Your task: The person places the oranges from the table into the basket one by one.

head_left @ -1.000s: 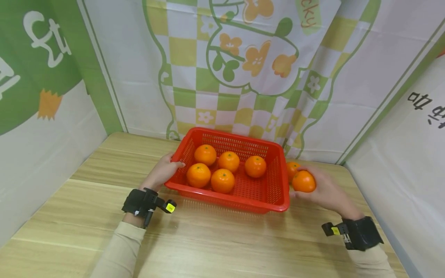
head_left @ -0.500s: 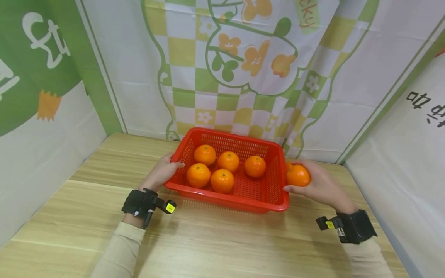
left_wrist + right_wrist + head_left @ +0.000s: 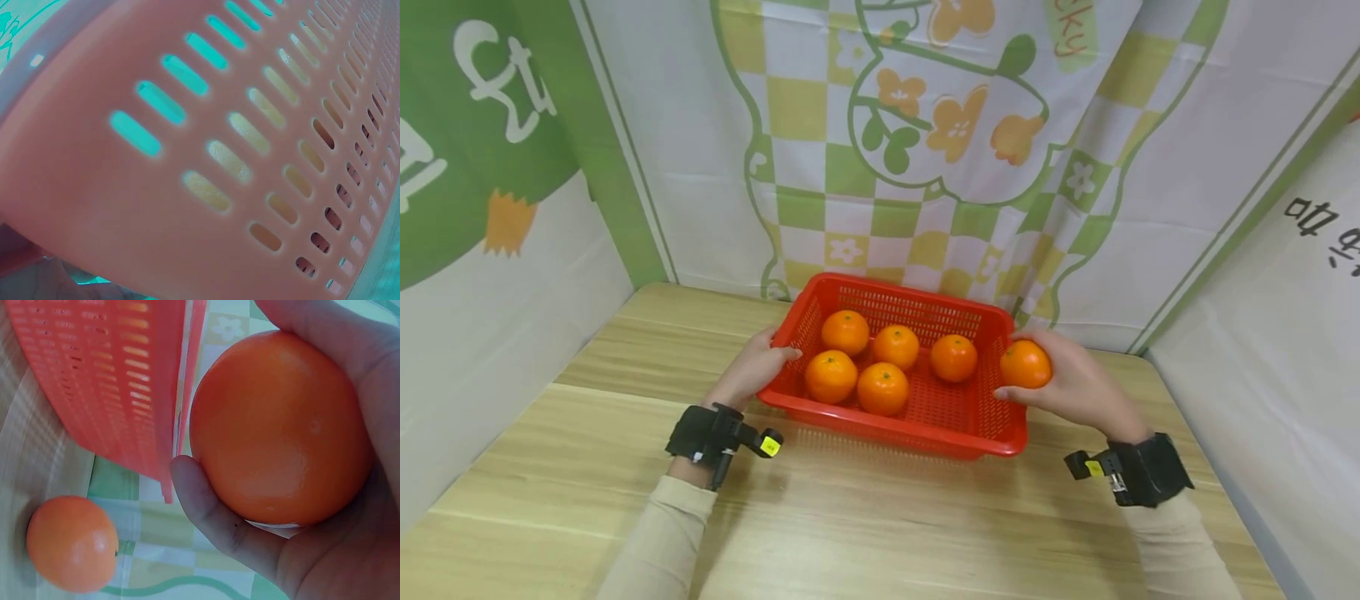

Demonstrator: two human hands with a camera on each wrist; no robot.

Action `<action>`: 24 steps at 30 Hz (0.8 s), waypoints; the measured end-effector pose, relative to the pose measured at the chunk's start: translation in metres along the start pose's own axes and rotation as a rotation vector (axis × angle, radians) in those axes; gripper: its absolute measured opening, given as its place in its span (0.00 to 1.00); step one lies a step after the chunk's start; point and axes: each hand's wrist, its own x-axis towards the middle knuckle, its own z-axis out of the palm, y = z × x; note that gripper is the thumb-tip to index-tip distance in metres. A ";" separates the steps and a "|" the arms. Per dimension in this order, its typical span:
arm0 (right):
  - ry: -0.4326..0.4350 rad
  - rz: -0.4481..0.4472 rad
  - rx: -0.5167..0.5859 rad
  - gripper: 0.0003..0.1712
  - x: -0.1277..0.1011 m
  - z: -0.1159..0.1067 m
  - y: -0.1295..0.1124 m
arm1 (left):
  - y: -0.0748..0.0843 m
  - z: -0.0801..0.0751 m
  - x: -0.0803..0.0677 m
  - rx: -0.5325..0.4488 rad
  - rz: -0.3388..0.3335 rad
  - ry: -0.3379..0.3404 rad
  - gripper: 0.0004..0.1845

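A red slotted basket (image 3: 925, 425) on the wooden table holds several oranges (image 3: 883, 388). My left hand (image 3: 752, 371) grips its left rim, thumb hooked over the edge; the left wrist view is filled by the basket wall (image 3: 200, 156). My right hand (image 3: 1071, 379) holds one orange (image 3: 1025, 364) right at the basket's right rim. In the right wrist view that held orange (image 3: 281, 425) is cupped in my palm with the thumb (image 3: 212, 512) under it, next to the basket wall (image 3: 112, 381).
Another orange (image 3: 72, 544) lies on the table beyond the basket's right side, hidden behind my hand in the head view. Printed cloth walls (image 3: 925, 167) close in the back and both sides. Bare wooden tabletop (image 3: 880, 525) stretches in front of the basket.
My right hand has carried the orange up and to the left, from beside the basket to its right rim. The left hand and the basket have stayed put.
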 end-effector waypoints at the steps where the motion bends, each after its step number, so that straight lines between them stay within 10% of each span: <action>1: -0.005 -0.003 0.002 0.38 0.002 0.000 -0.002 | 0.000 0.000 0.000 0.000 -0.001 0.000 0.30; 24: -0.252 -0.096 -0.120 0.45 0.044 0.016 -0.037 | -0.001 0.001 0.000 -0.021 0.013 0.007 0.29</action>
